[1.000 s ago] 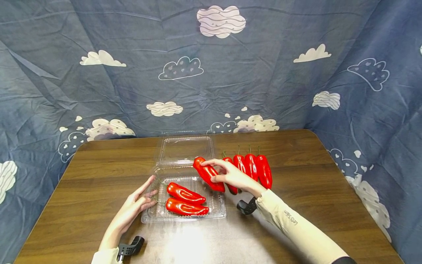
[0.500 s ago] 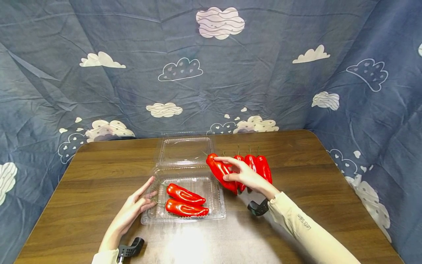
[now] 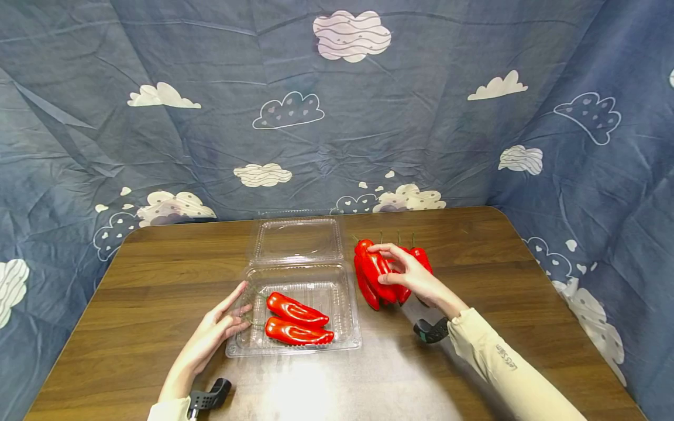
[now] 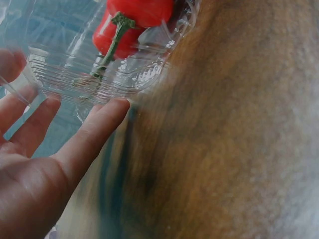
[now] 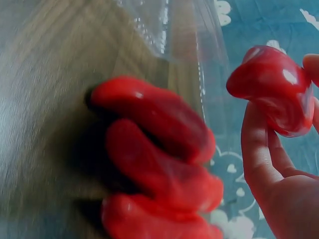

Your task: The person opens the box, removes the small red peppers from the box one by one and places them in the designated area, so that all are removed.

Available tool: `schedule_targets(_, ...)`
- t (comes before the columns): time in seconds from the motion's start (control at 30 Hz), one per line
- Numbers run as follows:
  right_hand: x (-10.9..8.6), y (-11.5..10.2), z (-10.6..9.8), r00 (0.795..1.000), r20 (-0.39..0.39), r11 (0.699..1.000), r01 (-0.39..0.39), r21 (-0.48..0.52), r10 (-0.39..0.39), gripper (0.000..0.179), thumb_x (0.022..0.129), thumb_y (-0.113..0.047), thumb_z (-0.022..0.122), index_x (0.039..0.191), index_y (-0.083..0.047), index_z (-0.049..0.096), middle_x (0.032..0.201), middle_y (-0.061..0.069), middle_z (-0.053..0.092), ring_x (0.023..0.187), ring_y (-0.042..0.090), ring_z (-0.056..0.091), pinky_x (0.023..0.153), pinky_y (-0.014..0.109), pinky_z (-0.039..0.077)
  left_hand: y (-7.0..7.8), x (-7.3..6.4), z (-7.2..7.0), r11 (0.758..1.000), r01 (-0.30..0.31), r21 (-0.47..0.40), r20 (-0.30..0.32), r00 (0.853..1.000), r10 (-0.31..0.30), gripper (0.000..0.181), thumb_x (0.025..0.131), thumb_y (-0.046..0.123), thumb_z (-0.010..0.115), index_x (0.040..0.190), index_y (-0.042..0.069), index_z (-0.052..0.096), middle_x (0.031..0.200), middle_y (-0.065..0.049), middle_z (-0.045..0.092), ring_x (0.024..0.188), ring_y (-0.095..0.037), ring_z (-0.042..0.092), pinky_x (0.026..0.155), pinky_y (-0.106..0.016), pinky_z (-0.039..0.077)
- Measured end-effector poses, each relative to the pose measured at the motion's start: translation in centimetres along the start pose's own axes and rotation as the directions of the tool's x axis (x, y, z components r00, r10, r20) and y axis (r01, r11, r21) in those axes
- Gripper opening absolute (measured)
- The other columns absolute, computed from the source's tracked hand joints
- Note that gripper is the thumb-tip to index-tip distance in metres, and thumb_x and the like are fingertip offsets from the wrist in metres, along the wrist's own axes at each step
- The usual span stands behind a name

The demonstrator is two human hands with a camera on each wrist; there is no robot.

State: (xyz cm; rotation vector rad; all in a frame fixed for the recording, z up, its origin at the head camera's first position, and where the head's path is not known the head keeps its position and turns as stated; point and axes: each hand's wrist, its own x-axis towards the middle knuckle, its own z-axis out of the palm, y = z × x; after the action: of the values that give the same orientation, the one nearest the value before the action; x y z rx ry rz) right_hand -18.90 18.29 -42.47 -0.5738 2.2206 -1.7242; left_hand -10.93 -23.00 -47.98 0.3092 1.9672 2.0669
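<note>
My right hand [image 3: 418,280] grips a long red pepper [image 3: 372,261] between thumb and fingers, raised over a row of other red peppers. In the right wrist view that held pepper [image 5: 274,87] is off the table, apart from the peppers [image 5: 154,112] lying below. My left hand [image 3: 207,333] is at the left side of a clear plastic clamshell box [image 3: 342,327], its fingers extended. Fingertips touch the box's ribbed wall in the left wrist view, close to a green pepper stem [image 4: 115,45]. Two red peppers [image 3: 298,309] lie side by side in the box, stems to the left.
Folded back behind the box, the clear lid [image 3: 298,238] lies toward the table's far edge. The row of peppers [image 3: 421,257] to the right is partly hidden by my right hand. A patterned blue cloth [image 3: 295,146] hangs behind the wooden table [image 3: 489,280].
My right hand has carried the held pepper rightward, from above the box's right side to over the row of peppers. My left hand and the two peppers in the box have stayed put.
</note>
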Motion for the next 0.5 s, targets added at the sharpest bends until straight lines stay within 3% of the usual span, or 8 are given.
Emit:
schedule_targets(0.2,-0.5,0.8,-1.4,0.998,-0.047,0.999,0.034,-0.016,-0.034,0.049,0.084,-0.001,0.064,0.131,-0.001,0.049,0.129,0.022,0.050,0.109,0.031,0.054,0.087,0.027,0.048,0.0,0.0,0.0,1.000,-0.004,0.006,0.002,1.000,0.004,0.067,0.090,-0.005,0.040,0.153,0.004,0.016,0.159,-0.014,0.005,0.132,-0.039,0.029,0.097,-0.030,0.045)
schedule_targets(0.5,-1.3,1.5,-3.2,0.993,-0.111,0.996,0.045,0.078,-0.036,0.049,0.085,0.004,0.060,0.131,0.005,0.043,0.125,0.029,0.048,0.100,0.022,0.060,0.078,0.029,0.054,-0.2,0.0,-0.1,1.000,0.003,0.016,-0.002,1.000,-0.003,0.068,0.090,-0.005,0.040,0.153,0.005,0.017,0.159,-0.013,0.006,0.133,-0.041,0.027,0.097,-0.030,0.045)
